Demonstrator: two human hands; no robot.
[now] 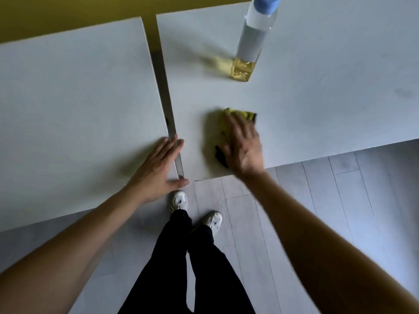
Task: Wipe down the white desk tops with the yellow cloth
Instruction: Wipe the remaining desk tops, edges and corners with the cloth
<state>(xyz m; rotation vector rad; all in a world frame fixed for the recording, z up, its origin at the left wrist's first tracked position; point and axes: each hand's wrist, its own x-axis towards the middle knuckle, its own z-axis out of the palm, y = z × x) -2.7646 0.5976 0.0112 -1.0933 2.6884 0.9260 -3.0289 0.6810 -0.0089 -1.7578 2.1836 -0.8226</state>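
Observation:
Two white desk tops stand side by side with a narrow gap between them: the left desk (74,105) and the right desk (328,87). The yellow cloth (238,115), with a dark edge, lies on the right desk near its front left corner. My right hand (243,146) presses flat on the cloth with straight fingers and covers most of it. My left hand (158,171) rests flat on the front right corner of the left desk, fingers straight, thumb at the desk's edge.
A clear spray bottle (250,44) with yellow liquid and a blue top stands on the right desk, beyond the cloth. A yellow wall (68,14) runs behind the desks. Below are grey floorboards (340,200) and my legs and white shoes.

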